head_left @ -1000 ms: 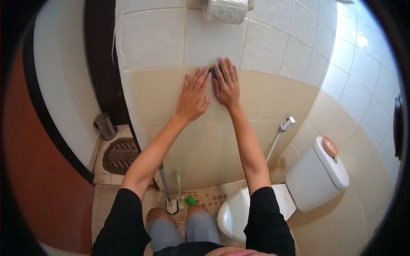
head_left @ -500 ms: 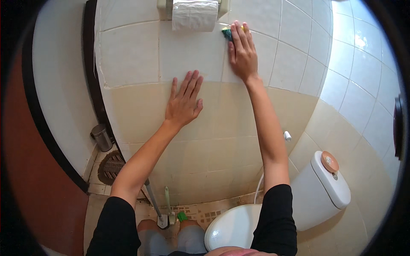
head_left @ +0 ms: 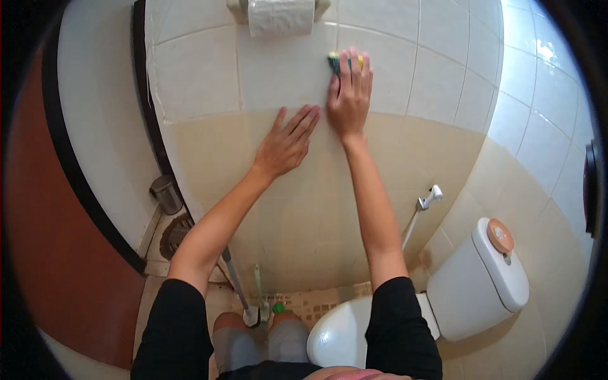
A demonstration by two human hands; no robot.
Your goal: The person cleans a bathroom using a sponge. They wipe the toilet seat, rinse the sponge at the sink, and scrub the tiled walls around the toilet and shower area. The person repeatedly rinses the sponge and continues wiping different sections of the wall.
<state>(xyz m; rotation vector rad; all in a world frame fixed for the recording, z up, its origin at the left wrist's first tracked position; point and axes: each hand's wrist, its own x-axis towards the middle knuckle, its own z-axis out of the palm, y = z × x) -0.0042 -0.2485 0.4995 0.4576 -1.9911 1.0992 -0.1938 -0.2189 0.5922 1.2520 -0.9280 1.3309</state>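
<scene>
My right hand (head_left: 350,104) presses a green-and-yellow scrubbing sponge (head_left: 334,62) against the white upper tiles (head_left: 380,69) of the wall. The fingers lie over the sponge, so only its left edge and a bit of yellow between them show. Lower and to the left, my left hand (head_left: 285,144) rests flat with fingers stretched, near the line where white tile meets the beige tile (head_left: 285,215). It holds nothing. Above both hands, a toilet paper roll (head_left: 280,17) hangs in its holder on the wall.
At right stand the toilet bowl (head_left: 342,335) and its cistern (head_left: 465,294), topped by an orange dish (head_left: 500,235). A white spray nozzle (head_left: 434,194) hangs on the wall. Lower left are a metal bin (head_left: 166,194), a grey pole (head_left: 235,278) and a pale-green-handled brush (head_left: 258,278).
My right hand has slid the sponge down the wall and slightly left. My left hand has shifted right, nearer the right hand. The camera view has tilted somewhat.
</scene>
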